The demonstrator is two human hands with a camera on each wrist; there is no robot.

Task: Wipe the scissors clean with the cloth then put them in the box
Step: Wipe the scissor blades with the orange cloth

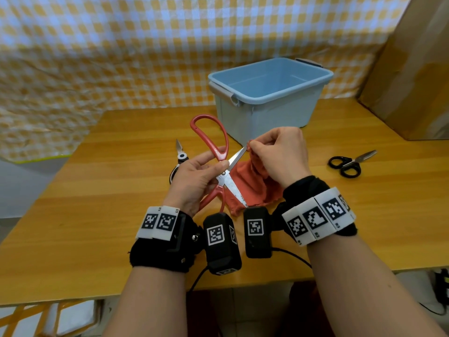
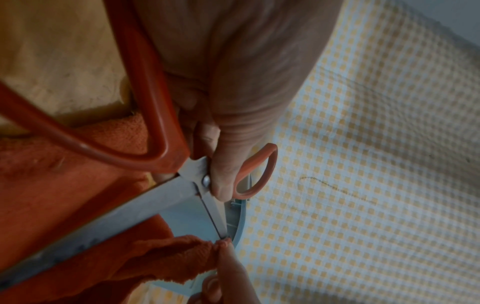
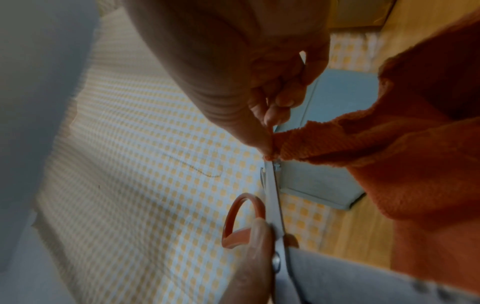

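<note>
Wooden table (image 1: 97,190) before gingham backdrop (image 1: 97,57) — hands gripping open scissors (image 1: 224,177) — pinching cloth (image 1: 252,188).

Wooden table (image 1: 340,215) with honey-coloured grain fills middle of room, front edge nearest. Behind it, yellow-and-white checked cloth (image 1: 121,45) hangs as backdrop, creased, draping down to left past table's end. Tall brown cardboard panel (image 1: 418,81) leans at right rear corner, its foot on tabletop. Pale tiled floor (image 1: 243,312) visible below table's front edge; black cable (image 1: 432,310) trails at lower right. Light even and soft, faint sheen on wood.
</note>
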